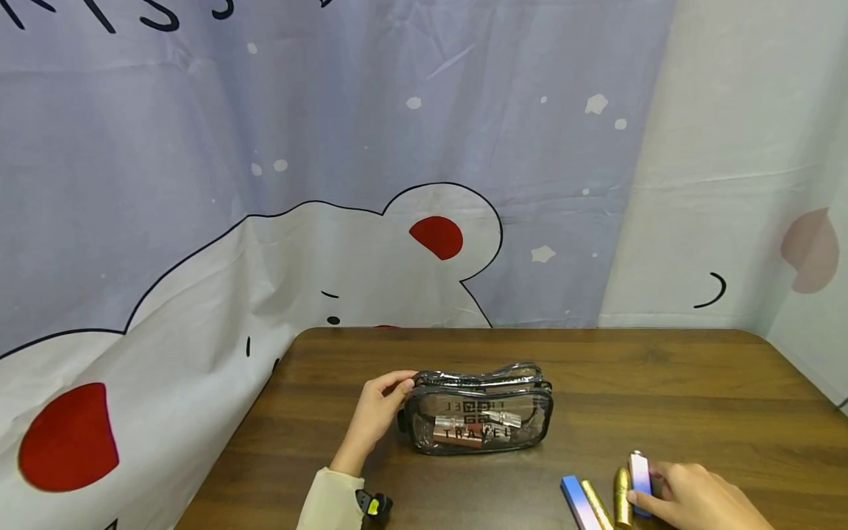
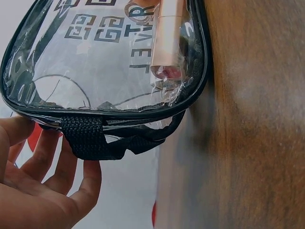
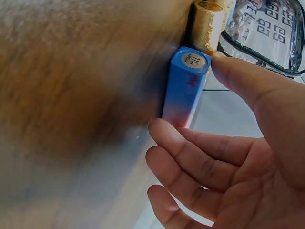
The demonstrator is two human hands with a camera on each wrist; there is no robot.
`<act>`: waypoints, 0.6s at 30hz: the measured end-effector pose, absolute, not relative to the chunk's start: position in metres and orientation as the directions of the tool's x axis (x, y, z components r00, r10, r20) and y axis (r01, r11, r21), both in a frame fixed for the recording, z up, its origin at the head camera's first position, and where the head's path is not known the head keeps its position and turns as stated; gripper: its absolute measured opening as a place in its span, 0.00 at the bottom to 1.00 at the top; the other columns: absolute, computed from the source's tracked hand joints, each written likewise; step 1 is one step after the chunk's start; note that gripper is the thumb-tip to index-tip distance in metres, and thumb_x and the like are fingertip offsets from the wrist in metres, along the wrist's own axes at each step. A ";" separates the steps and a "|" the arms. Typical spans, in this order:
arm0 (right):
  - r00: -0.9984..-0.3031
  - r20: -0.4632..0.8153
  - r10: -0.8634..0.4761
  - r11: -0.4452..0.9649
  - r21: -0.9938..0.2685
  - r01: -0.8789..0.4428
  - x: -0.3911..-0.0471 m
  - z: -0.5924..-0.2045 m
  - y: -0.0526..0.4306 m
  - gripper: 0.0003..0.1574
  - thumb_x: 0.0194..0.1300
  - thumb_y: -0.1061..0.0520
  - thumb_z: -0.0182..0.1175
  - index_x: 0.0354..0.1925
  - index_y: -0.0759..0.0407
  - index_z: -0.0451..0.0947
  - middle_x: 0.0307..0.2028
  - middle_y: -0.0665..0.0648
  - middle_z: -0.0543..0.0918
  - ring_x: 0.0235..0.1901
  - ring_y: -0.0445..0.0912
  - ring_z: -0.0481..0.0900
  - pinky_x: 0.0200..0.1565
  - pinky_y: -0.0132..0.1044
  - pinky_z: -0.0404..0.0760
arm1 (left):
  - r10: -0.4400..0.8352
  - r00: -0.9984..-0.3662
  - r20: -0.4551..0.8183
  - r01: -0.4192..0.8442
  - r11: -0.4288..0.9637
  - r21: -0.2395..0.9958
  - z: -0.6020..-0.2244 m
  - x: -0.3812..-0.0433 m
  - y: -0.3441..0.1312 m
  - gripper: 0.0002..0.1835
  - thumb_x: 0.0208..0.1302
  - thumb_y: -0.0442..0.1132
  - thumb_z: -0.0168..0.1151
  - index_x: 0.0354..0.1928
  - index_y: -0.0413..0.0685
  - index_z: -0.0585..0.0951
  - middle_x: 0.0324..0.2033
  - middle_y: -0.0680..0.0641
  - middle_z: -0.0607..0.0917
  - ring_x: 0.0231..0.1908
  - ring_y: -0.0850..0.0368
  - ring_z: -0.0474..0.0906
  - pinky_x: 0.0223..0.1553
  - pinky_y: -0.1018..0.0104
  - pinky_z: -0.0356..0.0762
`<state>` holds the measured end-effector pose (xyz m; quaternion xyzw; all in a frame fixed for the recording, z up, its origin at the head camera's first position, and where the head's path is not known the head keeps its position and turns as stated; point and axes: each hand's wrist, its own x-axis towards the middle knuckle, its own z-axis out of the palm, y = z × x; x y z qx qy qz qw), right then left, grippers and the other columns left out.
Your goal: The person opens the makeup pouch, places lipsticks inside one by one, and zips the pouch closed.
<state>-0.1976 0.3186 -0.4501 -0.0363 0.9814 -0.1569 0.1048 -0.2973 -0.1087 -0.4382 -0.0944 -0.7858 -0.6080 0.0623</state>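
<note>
A clear toiletry bag [image 1: 478, 419] with black trim and TRAVEL lettering stands on the table. Through its front several lipsticks [image 2: 167, 40] show inside. My left hand [image 1: 377, 412] pinches the bag's upper left corner, beside the black fabric strap [image 2: 86, 138]. At the lower right, my right hand [image 1: 705, 497] holds a blue-and-pink lipstick tube [image 3: 186, 90] between thumb and fingers. A round label marks the tube's near end. Just left of it lies a gold lipstick tube [image 1: 623, 497], then a slim gold tube [image 1: 596, 506] and another blue-and-pink tube [image 1: 579, 502].
The brown wooden table [image 1: 662, 383] runs back to a printed curtain [image 1: 437, 132] with bear drawings. A dark band with a small device [image 1: 375, 506] sits on the left wrist.
</note>
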 end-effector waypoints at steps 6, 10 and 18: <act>-0.973 -0.202 -0.114 0.947 -0.319 -0.044 -0.197 -0.449 0.317 0.34 0.58 0.37 0.64 0.45 0.66 0.80 0.33 0.55 0.82 0.32 0.47 0.76 0.28 0.49 0.75 | 0.064 -0.973 0.221 0.230 0.261 0.938 -0.431 -0.293 -0.108 0.11 0.65 0.35 0.60 0.46 0.38 0.84 0.41 0.38 0.84 0.33 0.62 0.73 0.33 0.75 0.75; -0.975 -0.194 -0.112 0.935 -0.353 -0.038 -0.197 -0.452 0.318 0.25 0.58 0.41 0.66 0.40 0.61 0.80 0.24 0.49 0.73 0.27 0.45 0.69 0.26 0.41 0.68 | 0.055 -0.975 0.216 0.223 0.264 0.938 -0.427 -0.290 -0.106 0.11 0.65 0.32 0.59 0.46 0.37 0.83 0.41 0.38 0.84 0.32 0.62 0.72 0.32 0.75 0.74; -0.985 -0.129 -0.116 0.944 -0.323 -0.069 -0.192 -0.457 0.322 0.14 0.56 0.48 0.68 0.28 0.53 0.74 0.19 0.47 0.65 0.20 0.39 0.62 0.24 0.34 0.61 | 0.066 -0.969 0.240 0.248 0.252 0.935 -0.443 -0.300 -0.109 0.11 0.64 0.35 0.61 0.46 0.39 0.84 0.41 0.39 0.85 0.32 0.65 0.74 0.34 0.67 0.79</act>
